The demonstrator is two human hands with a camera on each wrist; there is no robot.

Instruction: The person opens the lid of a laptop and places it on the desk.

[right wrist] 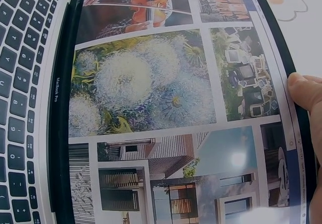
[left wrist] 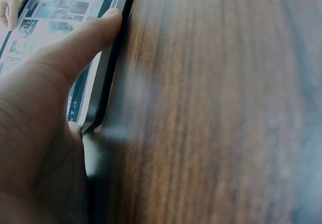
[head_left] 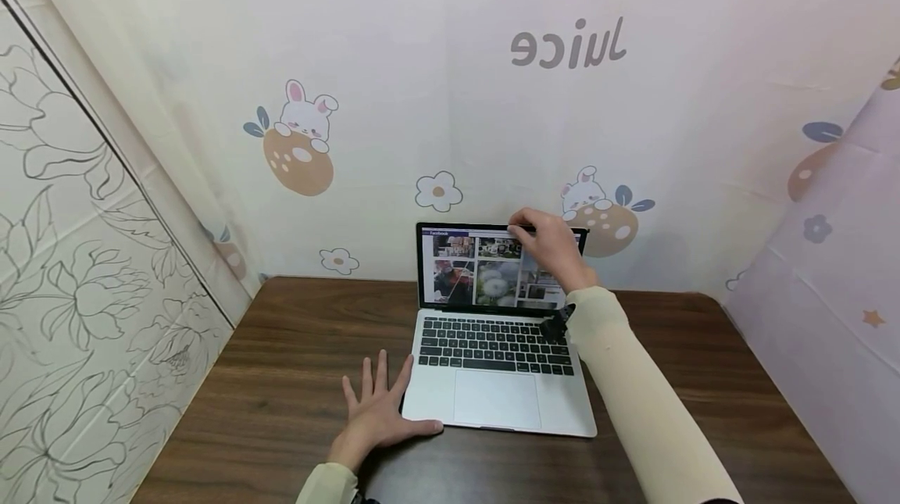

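Observation:
A silver laptop (head_left: 429, 398) stands opened on the table, its lit screen (head_left: 496, 282) filled with photo tiles. My right hand (head_left: 553, 248) reaches over the keyboard and pinches the screen's top edge; in the right wrist view the thumb of this right hand (right wrist: 306, 90) lies on the front rim, and the fingers behind are hidden. At the laptop's front left corner, my left hand (head_left: 380, 412) is spread out with straight fingers. Its thumb rests on the front edge, as the left wrist view also shows of the left hand (left wrist: 48, 88).
A dark brown wooden table (head_left: 309, 332) carries the laptop. Right behind it hangs a pale curtain (head_left: 394, 98) printed with rabbits and flowers. A panel with line-drawn flowers (head_left: 77, 277) borders the left side, and more curtain hangs at the right.

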